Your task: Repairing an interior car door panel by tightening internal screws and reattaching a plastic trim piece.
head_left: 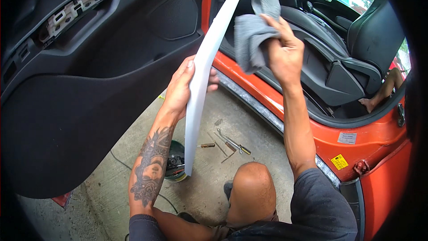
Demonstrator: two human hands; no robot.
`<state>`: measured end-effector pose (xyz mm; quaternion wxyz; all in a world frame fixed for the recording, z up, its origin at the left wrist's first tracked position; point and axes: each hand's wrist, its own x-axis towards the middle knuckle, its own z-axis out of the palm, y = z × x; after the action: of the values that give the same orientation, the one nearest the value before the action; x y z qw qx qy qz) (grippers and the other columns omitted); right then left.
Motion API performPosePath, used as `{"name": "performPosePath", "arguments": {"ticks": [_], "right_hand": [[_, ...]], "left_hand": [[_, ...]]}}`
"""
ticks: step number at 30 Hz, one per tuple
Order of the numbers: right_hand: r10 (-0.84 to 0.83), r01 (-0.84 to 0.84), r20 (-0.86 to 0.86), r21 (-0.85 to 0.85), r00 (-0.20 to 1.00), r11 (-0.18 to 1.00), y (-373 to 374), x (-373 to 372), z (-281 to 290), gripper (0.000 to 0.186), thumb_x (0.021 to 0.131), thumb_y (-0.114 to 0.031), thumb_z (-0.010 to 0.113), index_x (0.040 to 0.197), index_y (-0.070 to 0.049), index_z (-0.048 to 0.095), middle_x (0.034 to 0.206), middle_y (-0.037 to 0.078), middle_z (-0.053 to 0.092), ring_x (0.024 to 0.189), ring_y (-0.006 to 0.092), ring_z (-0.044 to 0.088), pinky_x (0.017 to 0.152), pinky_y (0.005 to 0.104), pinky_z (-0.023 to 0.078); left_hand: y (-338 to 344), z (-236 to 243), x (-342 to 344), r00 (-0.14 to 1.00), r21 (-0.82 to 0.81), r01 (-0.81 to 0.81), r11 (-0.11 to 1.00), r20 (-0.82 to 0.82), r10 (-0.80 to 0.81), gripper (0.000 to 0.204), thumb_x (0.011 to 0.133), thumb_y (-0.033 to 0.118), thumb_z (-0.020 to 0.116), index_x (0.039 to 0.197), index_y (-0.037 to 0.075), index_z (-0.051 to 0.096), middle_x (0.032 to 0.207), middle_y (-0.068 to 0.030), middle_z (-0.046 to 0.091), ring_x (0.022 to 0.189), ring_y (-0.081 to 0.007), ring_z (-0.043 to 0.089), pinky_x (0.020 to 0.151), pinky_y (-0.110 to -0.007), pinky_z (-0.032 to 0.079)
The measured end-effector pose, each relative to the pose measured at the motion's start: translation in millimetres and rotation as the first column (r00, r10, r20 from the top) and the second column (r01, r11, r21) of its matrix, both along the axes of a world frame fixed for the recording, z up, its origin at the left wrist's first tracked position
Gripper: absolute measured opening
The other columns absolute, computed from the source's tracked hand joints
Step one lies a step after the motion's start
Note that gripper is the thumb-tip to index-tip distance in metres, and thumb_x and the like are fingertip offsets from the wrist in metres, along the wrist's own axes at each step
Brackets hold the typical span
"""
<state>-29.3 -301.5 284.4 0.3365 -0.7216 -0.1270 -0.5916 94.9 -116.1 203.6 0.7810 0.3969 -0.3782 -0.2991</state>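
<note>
A long, narrow white trim piece (207,69) stands at a slant in my left hand (180,85), whose thumb lies along its side while the fingertips show behind it. Just right of its upper part, my right hand (287,56) grips a bunched grey ribbed cloth (249,40), with a loose fold sticking up above my fingers. The cloth appears apart from the trim. The black inner door panel (67,129) stands open to the left of my hands, with pale plastic clips (71,13) at an opening near its top.
The orange car's doorway (323,129) frames a black seat (365,44); another person's arm or leg (385,89) shows inside at right. On the concrete floor (107,192) lie several hand tools (240,147), a cable (120,163) and a green bucket (176,176) holding dark items, near my knee.
</note>
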Motion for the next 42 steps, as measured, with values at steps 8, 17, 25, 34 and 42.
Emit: {"name": "performPosePath", "arguments": {"ticks": [8, 17, 25, 34, 42], "right_hand": [[-0.164, -0.052, -0.309, -0.585, 0.937, 0.809, 74, 16, -65, 0.043, 0.072, 0.001, 0.057, 0.114, 0.000, 0.064, 0.141, 0.024, 0.050, 0.139, 0.0371, 0.039, 0.115, 0.0515, 0.030], [-0.059, -0.234, -0.319, -0.798, 0.946, 0.556, 72, -21, -118, 0.013, 0.076, -0.007, 0.058, 0.083, -0.016, 0.064, 0.133, 0.008, 0.062, 0.135, 0.0224, 0.049, 0.121, 0.0528, 0.000], [-0.222, -0.068, -0.308, -0.710, 0.925, 0.701, 79, -46, -125, 0.020, 0.070, -0.008, 0.060, 0.089, -0.009, 0.064, 0.133, 0.010, 0.061, 0.134, 0.0267, 0.050, 0.119, 0.0542, 0.005], [-0.236, -0.141, -0.370, -0.752, 0.899, 0.643, 91, -46, -133, 0.013, 0.073, -0.013, 0.062, 0.085, -0.013, 0.064, 0.145, 0.006, 0.051, 0.144, 0.0252, 0.035, 0.115, 0.0644, 0.000], [-0.231, -0.095, -0.377, -0.676, 0.897, 0.731, 80, -32, -143, 0.011, 0.075, -0.013, 0.063, 0.087, -0.012, 0.063, 0.149, 0.004, 0.048, 0.144, 0.0234, 0.036, 0.117, 0.0611, -0.001]], "left_hand": [[-18, -7, 25, 0.827, -0.435, 0.258, 0.863, -0.362, -0.430, 0.056, 0.102, 0.035, 0.046, 0.144, -0.001, 0.035, 0.135, -0.0234, 0.051, 0.127, -0.0338, 0.052, 0.105, -0.042, 0.047], [-2, 35, -11, 0.996, -0.346, -0.074, 0.935, -0.075, 0.051, 0.042, 0.108, 0.034, 0.030, 0.130, 0.002, 0.045, 0.102, -0.0146, 0.063, 0.078, -0.0191, 0.067, 0.074, -0.036, 0.059], [0, 32, -3, 0.959, -0.282, -0.128, 0.951, -0.281, 0.046, 0.041, 0.106, 0.033, 0.036, 0.124, -0.003, 0.046, 0.096, -0.0151, 0.058, 0.069, -0.0175, 0.056, 0.074, -0.039, 0.056], [-4, 29, -10, 0.902, -0.193, -0.219, 0.956, -0.414, 0.123, 0.036, 0.108, 0.029, 0.031, 0.123, 0.000, 0.046, 0.091, -0.0125, 0.059, 0.065, -0.0165, 0.058, 0.074, -0.040, 0.061], [1, 34, -5, 0.931, -0.162, -0.239, 0.957, -0.319, 0.178, 0.039, 0.107, 0.032, 0.032, 0.126, 0.000, 0.045, 0.096, -0.0123, 0.055, 0.068, -0.0149, 0.052, 0.076, -0.041, 0.057]]}}
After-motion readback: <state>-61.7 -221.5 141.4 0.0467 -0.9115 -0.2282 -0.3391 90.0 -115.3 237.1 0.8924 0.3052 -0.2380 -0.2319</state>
